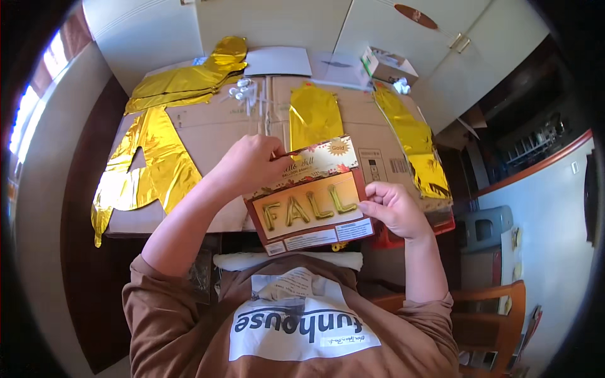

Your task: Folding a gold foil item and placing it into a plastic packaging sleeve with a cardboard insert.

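Observation:
Between my hands is a flat balloon packet (305, 217), held tilted over the table's near edge. Its printed front shows gold letter balloons on an orange panel with a leafy border. My left hand (252, 162) is closed on the packet's upper left edge, its fingertips partly hidden. On the right edge, my right hand (396, 209) pinches the packet between thumb and curled fingers. Just behind the packet lies a flat gold foil balloon (315, 113), its lower part covered. Left of my left forearm, a letter-shaped gold foil balloon (148, 167) with a triangular hole hangs slightly over the edge.
Flattened cardboard (217, 135) covers the table. More gold foil (176, 85) lies far left, and an L-shaped foil balloon (413, 148) far right. White plastic sticks and cups (244, 92), a white sheet (277, 62) and an open box (389, 65) sit toward the back. A wooden chair (491, 318) stands at right.

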### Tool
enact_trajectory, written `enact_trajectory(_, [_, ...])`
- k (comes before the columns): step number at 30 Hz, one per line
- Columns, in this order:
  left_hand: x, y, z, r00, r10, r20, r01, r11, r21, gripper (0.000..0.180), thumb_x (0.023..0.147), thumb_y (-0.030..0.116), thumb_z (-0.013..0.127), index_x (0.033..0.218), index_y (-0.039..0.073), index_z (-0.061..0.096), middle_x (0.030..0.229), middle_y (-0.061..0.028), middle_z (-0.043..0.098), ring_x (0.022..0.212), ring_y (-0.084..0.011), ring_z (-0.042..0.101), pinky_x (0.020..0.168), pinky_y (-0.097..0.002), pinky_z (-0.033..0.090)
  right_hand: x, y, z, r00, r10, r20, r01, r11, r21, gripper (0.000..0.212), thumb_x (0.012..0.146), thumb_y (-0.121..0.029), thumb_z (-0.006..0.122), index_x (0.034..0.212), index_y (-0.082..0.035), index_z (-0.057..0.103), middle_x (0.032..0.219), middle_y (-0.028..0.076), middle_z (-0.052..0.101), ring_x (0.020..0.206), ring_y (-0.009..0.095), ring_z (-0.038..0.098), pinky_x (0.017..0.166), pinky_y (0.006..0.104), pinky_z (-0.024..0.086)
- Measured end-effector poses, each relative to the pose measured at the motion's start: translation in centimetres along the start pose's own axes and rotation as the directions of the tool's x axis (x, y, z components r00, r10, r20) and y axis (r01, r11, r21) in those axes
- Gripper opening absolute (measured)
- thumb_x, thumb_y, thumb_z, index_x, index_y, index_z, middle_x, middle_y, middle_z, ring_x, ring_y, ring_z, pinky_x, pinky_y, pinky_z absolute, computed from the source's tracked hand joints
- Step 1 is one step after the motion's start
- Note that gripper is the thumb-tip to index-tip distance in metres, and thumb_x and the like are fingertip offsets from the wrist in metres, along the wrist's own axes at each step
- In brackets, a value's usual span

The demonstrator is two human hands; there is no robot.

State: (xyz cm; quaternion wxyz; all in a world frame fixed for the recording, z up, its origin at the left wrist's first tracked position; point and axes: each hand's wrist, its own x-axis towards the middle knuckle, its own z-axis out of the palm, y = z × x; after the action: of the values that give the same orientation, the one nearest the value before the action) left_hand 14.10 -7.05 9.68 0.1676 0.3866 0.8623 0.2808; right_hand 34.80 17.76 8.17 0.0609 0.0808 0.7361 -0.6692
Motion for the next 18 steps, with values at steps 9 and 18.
enact_trajectory(9, [3.5,-4.1,2.1,0.758,0.301,-0.578,-0.157,0.945,0.285,0.018,0.093,0.023,0.064,0.101,0.009,0.072,0.107,-0.0129,0.07,0.099,-0.0362,0.066,0.085,-0.0461,0.051,5.9,6.9,-7.6,0.945,0.046,-0.325,-0.079,0.993,-0.089,0.012,0.095,-0.015,0.067,0.099,-0.004,0.068,0.084,-0.002,0.068,0.075,0.006,0.063,0.067,0.0224,0.049])
enact_trajectory(18, [3.1,-4.9,9.2,0.802,0.54,-0.254,-0.485,0.838,0.249,0.026,0.09,0.017,0.07,0.112,0.004,0.068,0.123,-0.0154,0.063,0.115,-0.0365,0.06,0.098,-0.0463,0.048,9.7,7.7,-5.8,0.904,0.048,-0.424,-0.29,0.799,-0.527,0.017,0.089,-0.019,0.071,0.093,-0.003,0.066,0.079,0.003,0.069,0.064,0.01,0.063,0.055,0.0268,0.05])
